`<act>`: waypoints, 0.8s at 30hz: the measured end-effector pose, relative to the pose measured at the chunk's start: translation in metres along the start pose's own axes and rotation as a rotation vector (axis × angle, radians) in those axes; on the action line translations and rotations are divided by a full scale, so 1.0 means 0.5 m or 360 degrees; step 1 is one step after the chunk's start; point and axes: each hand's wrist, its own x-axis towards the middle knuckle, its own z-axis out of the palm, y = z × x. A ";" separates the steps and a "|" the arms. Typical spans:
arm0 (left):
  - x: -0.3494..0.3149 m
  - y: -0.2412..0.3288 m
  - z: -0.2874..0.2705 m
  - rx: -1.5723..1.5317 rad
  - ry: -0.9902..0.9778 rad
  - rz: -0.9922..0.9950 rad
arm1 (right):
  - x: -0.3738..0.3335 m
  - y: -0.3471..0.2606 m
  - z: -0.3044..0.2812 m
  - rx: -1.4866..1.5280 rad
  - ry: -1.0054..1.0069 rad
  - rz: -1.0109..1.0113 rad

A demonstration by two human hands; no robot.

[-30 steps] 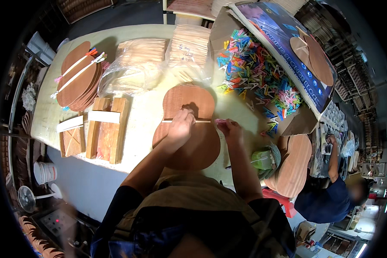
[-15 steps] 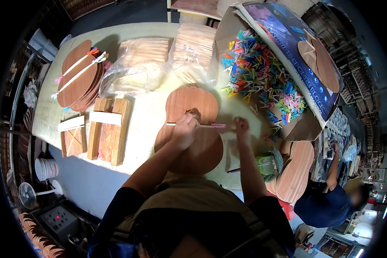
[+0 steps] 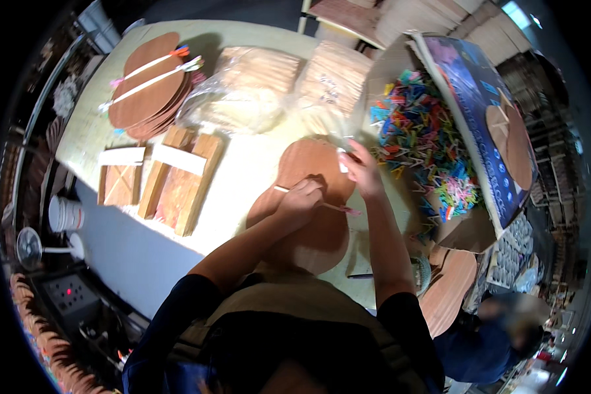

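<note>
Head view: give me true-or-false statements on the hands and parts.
1. The left hand is on the thin pale strip across the guitar-shaped panel. True.
2. The strip's right end is bare. False: a pink clip sits there.
3. The right hand holds a small white piece. True.
4. Nothing stands right of the panel. False: a cardboard box holding multicoloured clips does.
5. Two pale strips cross the upper-left stack of brown panels. True.

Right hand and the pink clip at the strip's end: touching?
Apart. The head view shows a gap, with brown board visible between the right hand and the pink clip below it.
</note>
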 end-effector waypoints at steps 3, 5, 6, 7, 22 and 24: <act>-0.010 -0.013 0.009 0.0007 -0.0040 -0.0020 | 0.030 -0.039 0.155 0.0434 -0.0553 0.0465; -0.018 -0.024 0.020 0.0022 0.0007 -0.0014 | 0.043 -0.040 0.233 0.0202 -0.0663 0.0470; -0.022 -0.032 0.023 0.0073 -0.0147 -0.0172 | 0.048 -0.035 0.266 0.0067 -0.0716 0.0520; -0.025 -0.038 0.028 -0.0178 -0.0098 -0.0268 | 0.054 -0.028 0.293 -0.0046 -0.0758 0.0543; -0.024 -0.022 0.035 -0.0576 0.0013 -0.0477 | 0.056 -0.021 0.344 -0.0762 -0.1095 0.0711; -0.022 -0.027 0.024 -0.0429 -0.0046 -0.0384 | 0.048 -0.040 0.328 -0.0799 -0.1224 0.0559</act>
